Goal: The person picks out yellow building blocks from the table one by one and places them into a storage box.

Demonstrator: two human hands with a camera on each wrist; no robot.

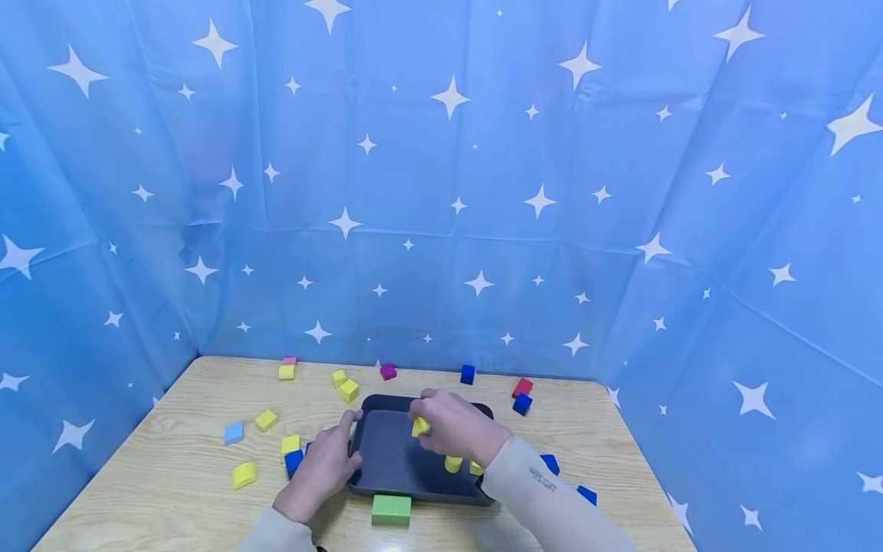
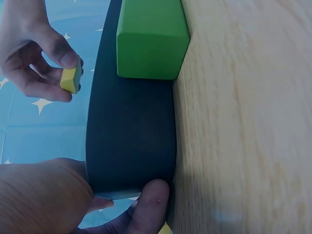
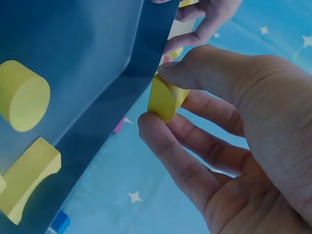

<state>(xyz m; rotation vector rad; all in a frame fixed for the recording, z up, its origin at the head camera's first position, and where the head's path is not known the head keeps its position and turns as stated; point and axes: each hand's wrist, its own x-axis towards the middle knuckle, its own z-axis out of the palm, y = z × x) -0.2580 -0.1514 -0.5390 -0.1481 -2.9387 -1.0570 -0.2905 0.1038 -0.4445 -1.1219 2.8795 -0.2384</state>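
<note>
My right hand (image 1: 455, 425) pinches a small yellow block with a curved side (image 3: 163, 100) between thumb and fingertips, above the dark tray (image 1: 386, 445). At the tray's left end, my left hand (image 1: 324, 464) holds the rim, its thumb (image 2: 151, 207) against the tray wall in the left wrist view. Inside the tray lie a yellow cylinder (image 3: 29, 100) and a yellow arch-shaped block (image 3: 31, 178); the right forearm partly covers that side in the head view. A green block (image 1: 391, 510) stands against the tray's front wall.
Several yellow blocks (image 1: 265, 419) and a light blue one (image 1: 234, 433) lie left of the tray. Dark blue blocks (image 1: 522, 404) and a red block (image 1: 522, 387) are on the right. A magenta block (image 1: 388, 372) sits by the back edge, before a starry blue curtain (image 1: 414, 192).
</note>
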